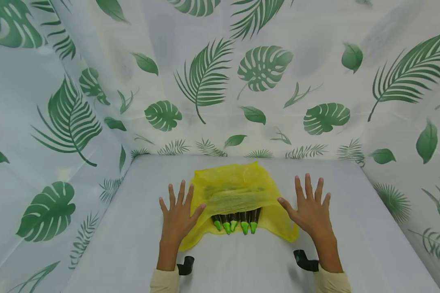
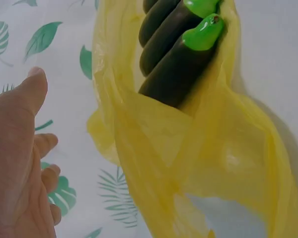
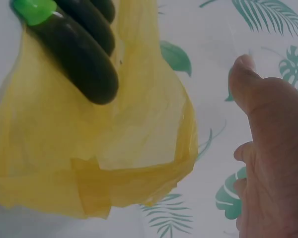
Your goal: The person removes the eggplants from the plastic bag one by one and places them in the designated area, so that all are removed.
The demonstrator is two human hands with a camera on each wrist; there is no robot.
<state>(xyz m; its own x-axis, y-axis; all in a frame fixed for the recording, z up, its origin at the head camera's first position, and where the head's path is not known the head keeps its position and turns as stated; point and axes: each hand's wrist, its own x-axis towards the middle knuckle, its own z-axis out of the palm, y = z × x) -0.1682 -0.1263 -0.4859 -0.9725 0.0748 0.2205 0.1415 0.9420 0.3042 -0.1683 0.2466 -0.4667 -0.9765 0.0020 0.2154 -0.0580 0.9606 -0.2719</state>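
Observation:
A thin yellow plastic bag [image 1: 227,175] lies spread out in the middle of the table. Several dark eggplants [image 1: 245,217] with bright green stem ends sit side by side on it, their ends pointing toward me. A fold of the bag covers their far parts in the head view. My left hand [image 1: 179,219], fingers straight and spread, is at the bag's left edge and holds nothing. On the other side, my right hand [image 1: 311,215] is likewise spread and empty, its thumb near the bag's right edge. Both wrist views show the eggplants [image 2: 184,64] uncovered on the bag [image 3: 139,119].
The white table [image 1: 238,268] stretches out around the bag. A white curtain [image 1: 297,36] printed with green leaves stands behind the table and along both sides. A black wrist mount [image 1: 186,265] sits at the left wrist, another black mount [image 1: 305,260] at the right.

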